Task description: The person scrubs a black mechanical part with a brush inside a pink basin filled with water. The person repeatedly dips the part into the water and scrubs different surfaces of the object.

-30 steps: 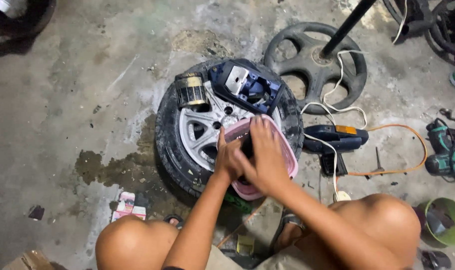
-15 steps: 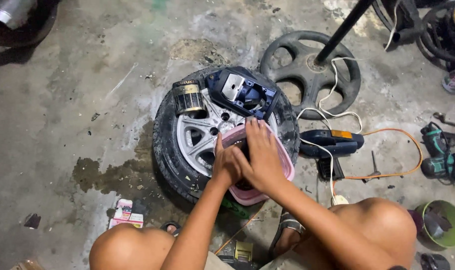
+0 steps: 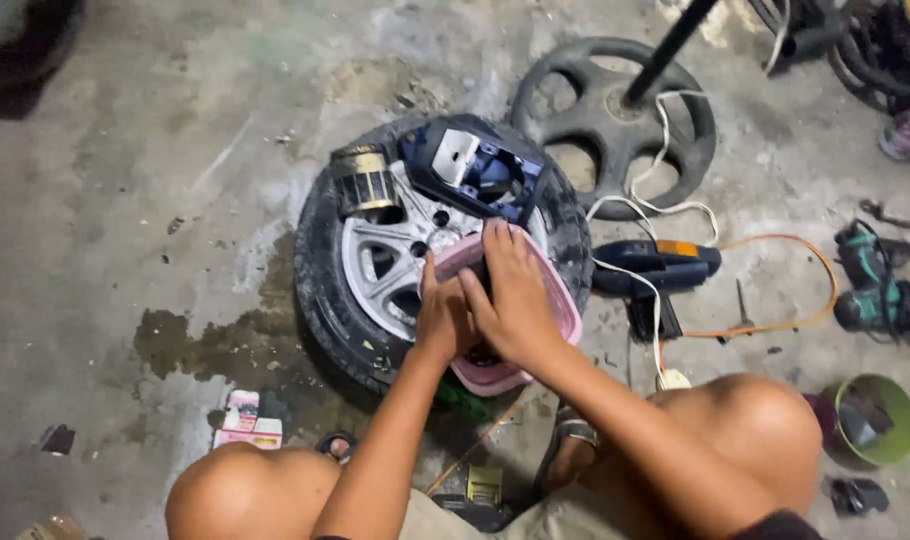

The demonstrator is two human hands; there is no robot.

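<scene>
From the head camera, looking down, we see both hands working inside a small pink plastic basket with slotted walls (image 3: 565, 318), which rests on a black tyre with a silver spoked alloy rim (image 3: 375, 262) lying flat on the stained concrete floor (image 3: 125, 200). Our left hand (image 3: 443, 318) is pressed against the basket's near-left rim, fingers curled down into it. Our right hand (image 3: 515, 300) lies over the top, fingers bent around something dark inside; we cannot tell what that item is, nor whether either hand truly grips it or only the basket.

In our judgement, the basket will handle as light, thin and somewhat flexible, likely to slide on the smooth rim, so its stiffer upper rim is the best place to take hold, with 1 hand on each side.

Also on the tyre sit a dark blue moulded plastic part with a pale insert (image 3: 475, 170) and a short black and gold cylindrical can (image 3: 363, 180). Beyond it lies a black plastic wheel cover (image 3: 615, 125). To the right we see a dark blue and orange power tool (image 3: 660, 265) with a white cord, and a green bucket (image 3: 875, 420) just beside our right knee.
</scene>
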